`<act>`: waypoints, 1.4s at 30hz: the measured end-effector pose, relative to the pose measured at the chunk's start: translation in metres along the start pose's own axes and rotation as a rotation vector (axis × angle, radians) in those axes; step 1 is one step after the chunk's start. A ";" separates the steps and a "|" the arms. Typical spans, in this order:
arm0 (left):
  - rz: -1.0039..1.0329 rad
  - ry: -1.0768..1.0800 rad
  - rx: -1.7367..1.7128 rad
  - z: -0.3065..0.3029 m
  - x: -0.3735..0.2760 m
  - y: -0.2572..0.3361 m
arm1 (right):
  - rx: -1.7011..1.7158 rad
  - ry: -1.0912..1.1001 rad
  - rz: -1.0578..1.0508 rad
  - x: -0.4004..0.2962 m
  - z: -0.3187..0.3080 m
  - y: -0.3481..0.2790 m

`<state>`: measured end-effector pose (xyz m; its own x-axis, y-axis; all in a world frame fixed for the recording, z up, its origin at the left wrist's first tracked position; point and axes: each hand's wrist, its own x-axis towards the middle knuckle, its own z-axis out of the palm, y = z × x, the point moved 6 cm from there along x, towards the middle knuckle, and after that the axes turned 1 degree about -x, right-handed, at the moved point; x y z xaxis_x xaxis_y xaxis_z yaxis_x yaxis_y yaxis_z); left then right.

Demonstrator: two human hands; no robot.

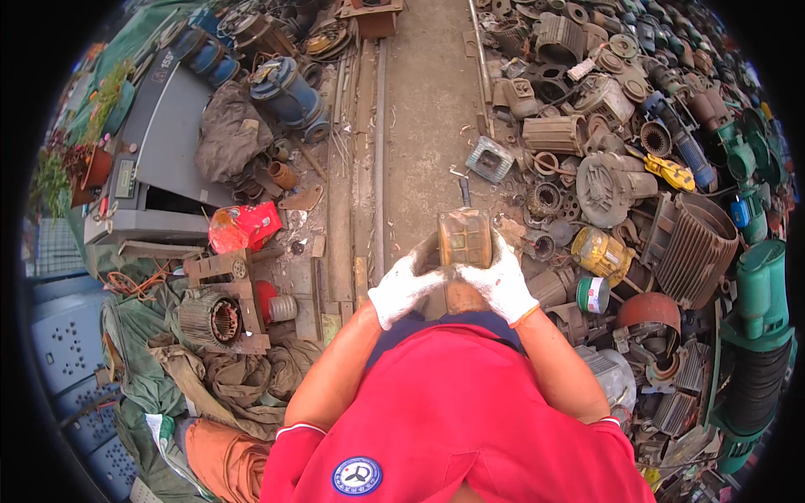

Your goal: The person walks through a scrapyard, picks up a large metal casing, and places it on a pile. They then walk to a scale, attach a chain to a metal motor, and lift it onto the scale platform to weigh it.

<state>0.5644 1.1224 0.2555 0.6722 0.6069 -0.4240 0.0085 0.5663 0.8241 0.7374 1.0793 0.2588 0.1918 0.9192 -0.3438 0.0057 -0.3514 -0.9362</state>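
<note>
My left hand [409,283], in a white work glove, grips the left side of a rusty metal housing [465,237]. My right hand [500,280], gloved the same way, has hold of its right side. The thumbs meet across the near face of the housing, which has a grid of raised ribs and small corner holes. A short dark stub or handle [465,192] shows just beyond its far edge; whether it is joined to the housing, I cannot tell. Closer to my body is a rusty brown metal part [465,298], partly hidden by the gloves.
Motor housings, stators and pump parts crowd the right, among them a yellow motor [602,254], a finned housing [697,248] and a tape-like roll [592,295]. On the left are a grey cabinet [170,138], a blue pump [286,91], a red bag [245,226] and a stator [210,317].
</note>
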 end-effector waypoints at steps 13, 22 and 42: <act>-0.064 0.708 0.161 0.057 -0.016 -0.034 | -0.309 -0.769 0.133 0.091 0.003 0.001; 0.130 1.105 -0.106 0.090 -0.087 -0.093 | -0.437 -1.076 0.176 0.043 0.068 0.022; 0.670 1.305 -0.711 0.123 -0.197 -0.191 | -0.222 -1.301 0.457 -0.126 0.126 0.024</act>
<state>0.5213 0.8261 0.2282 -0.6362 0.6609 -0.3981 -0.5832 -0.0742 0.8089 0.5894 0.9772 0.2708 -0.8185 0.1774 -0.5464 0.3674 -0.5694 -0.7353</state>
